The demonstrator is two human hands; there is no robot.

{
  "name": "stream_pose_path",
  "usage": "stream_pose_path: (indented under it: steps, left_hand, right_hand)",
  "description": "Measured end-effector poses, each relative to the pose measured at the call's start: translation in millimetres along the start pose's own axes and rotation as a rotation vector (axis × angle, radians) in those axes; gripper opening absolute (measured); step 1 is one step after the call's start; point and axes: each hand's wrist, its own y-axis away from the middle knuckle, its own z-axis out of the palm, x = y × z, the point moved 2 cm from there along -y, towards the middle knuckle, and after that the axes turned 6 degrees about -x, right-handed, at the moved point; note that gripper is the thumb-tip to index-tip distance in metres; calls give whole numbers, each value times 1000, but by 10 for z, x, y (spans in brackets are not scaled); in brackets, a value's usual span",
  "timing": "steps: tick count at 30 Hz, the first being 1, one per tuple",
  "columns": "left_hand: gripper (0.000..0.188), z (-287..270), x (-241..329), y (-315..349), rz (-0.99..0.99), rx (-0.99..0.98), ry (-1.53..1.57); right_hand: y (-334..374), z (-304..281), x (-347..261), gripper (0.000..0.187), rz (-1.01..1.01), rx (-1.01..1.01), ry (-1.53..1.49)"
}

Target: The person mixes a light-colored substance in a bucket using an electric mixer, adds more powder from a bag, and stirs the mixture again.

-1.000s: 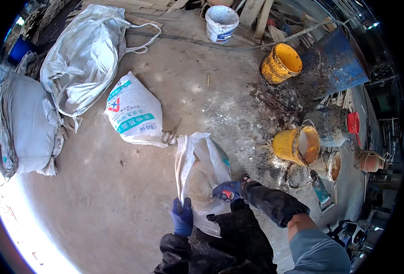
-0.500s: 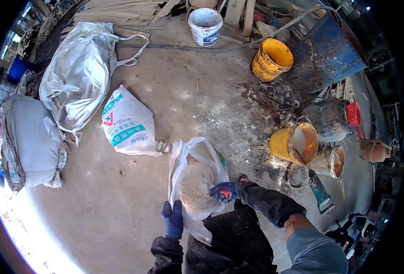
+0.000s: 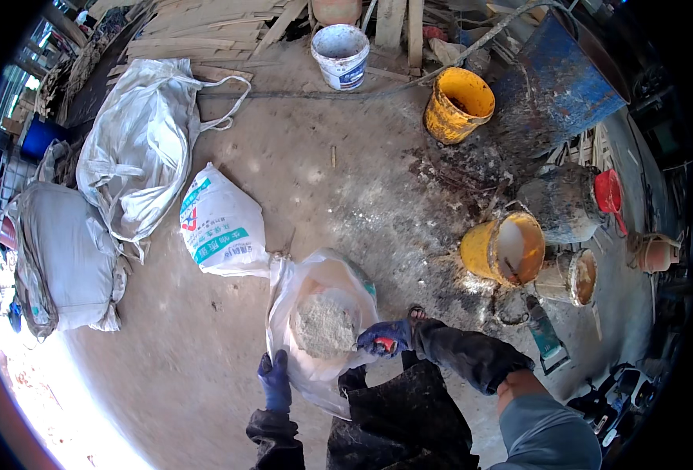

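In front of me stands an open white woven sack with grey-white powder inside. My left hand, in a blue glove, is closed on the sack's near left edge. The blue-gloved right hand is closed at the right side of the rim. Something red shows at the right hand; I cannot make out whether it is a held thing or part of the glove. A filled white sack with teal bands lies just beyond, touching the open one.
To the right stands a yellow bucket of pale liquid, with a green-bodied power tool beside it. Farther back are another yellow bucket, a blue drum and a white bucket. Large white bags lie at left.
The sack's mouth is wider apart, and more of the powder shows. My left hand has moved left and down with the edge; the right has dropped slightly. The view has shifted a little.
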Motion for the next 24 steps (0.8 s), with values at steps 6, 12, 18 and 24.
stream_pose_path:
  steps: [6, 12, 18, 24]
  left_hand:
    - [23, 57, 34, 3, -44, -14, -99]
    - [24, 119, -73, 52, -36, 72, -115]
    - [32, 342, -10, 72, -35, 71, -222]
    - [28, 160, -363, -149, 5, 136, -225]
  right_hand:
    - [381, 229, -63, 24, 70, -224, -461]
    - [1105, 368, 137, 37, -452, 14, 501]
    - [2360, 339, 216, 32, -150, -187, -678]
    - [3930, -68, 417, 16, -317, 222, -610]
